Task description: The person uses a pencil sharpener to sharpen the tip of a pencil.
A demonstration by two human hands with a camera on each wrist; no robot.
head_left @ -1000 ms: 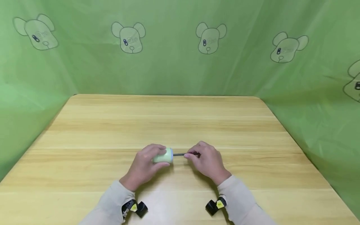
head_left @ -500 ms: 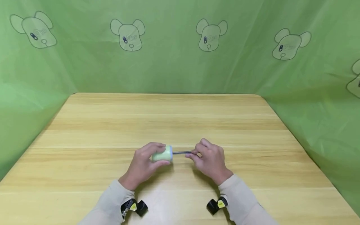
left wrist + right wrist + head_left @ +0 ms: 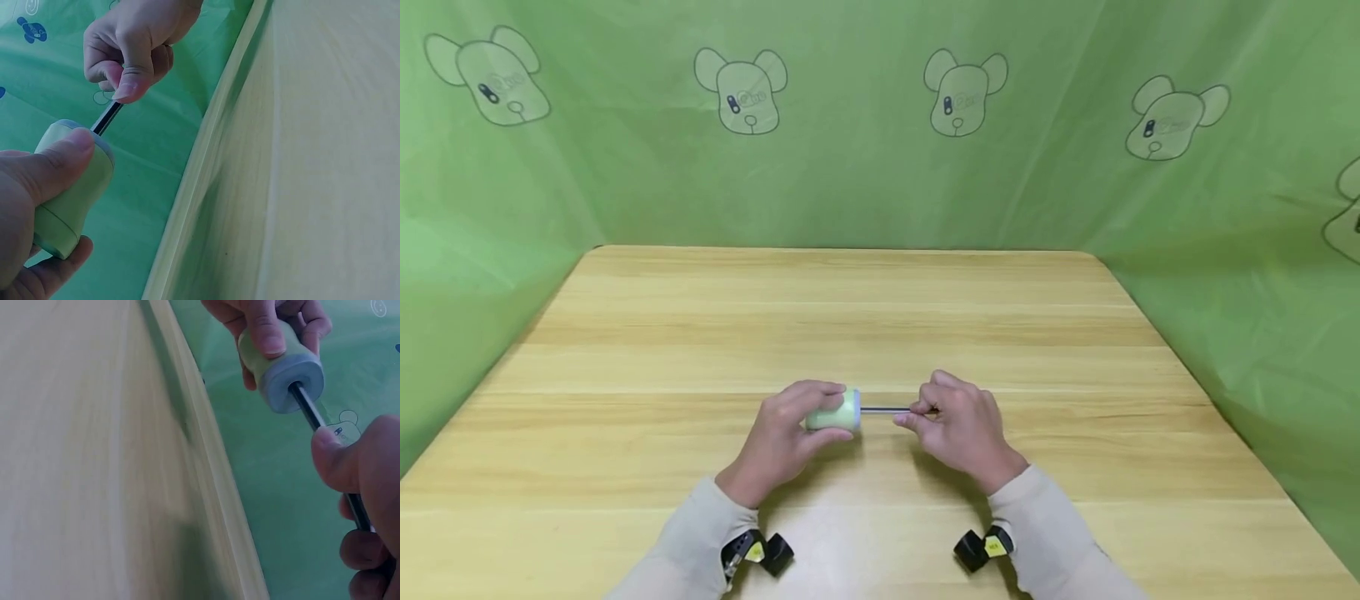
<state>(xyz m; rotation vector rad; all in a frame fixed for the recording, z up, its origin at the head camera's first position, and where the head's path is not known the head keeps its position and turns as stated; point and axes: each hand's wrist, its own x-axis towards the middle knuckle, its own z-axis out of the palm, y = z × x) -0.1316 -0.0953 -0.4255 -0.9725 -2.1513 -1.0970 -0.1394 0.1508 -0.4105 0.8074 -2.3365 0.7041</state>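
Note:
My left hand (image 3: 778,437) grips a light green, barrel-shaped body (image 3: 74,200) lying sideways above the table. A pale blue-grey end cap (image 3: 299,403) with a round hole in its middle faces right. Out of that hole runs a slim, dark, pencil-like rod (image 3: 883,410). My right hand (image 3: 962,429) pinches the rod between thumb and forefinger, a short way from the cap. In the right wrist view the rod carries on below the thumb toward the curled fingers, which hide its far end. The rod's tip is hidden inside the green body.
The light wood-grain table (image 3: 850,325) stretches out in front, below both hands. Green sheeting (image 3: 850,192) printed with bear heads surrounds its far and side edges. Black wrist cameras (image 3: 777,556) sit beside both sleeve cuffs.
My right hand has shifted slightly right along the rod, baring more of it, and its fingers have curled tighter. The left hand and green body stay almost in place.

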